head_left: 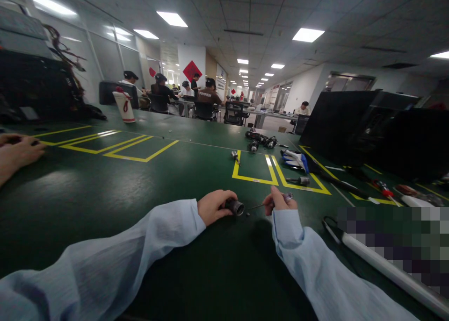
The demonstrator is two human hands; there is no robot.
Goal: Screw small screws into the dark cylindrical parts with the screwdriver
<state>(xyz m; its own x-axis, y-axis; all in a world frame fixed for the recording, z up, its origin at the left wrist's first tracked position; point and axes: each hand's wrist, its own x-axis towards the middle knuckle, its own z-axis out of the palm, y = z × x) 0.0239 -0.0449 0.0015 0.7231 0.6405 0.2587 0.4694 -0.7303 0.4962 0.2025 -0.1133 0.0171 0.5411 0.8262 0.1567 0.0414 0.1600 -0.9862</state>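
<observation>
My left hand (215, 205) is closed around a dark, hollow metal cylinder (237, 208), its round end facing right. In my right hand (280, 200) is a screwdriver (288, 197), its thin shaft pointing left toward the cylinder without touching it. A tiny dark ring-shaped part (248, 214) lies on the green table (196, 274) between the two. Beyond my hands, a small metal motor-like part (235, 156) rests by a yellow tape outline, and another dark cylindrical part (302, 181) sits in the outline to its right.
Blue-and-white gloves (294, 160) and a pile of dark metal parts (261, 139) lie farther back. At right are a red-handled screwdriver (383, 188) and a silver bar (389, 265). A white cup (124, 105) stands back left. Another person's hands (17, 153) show at the left edge.
</observation>
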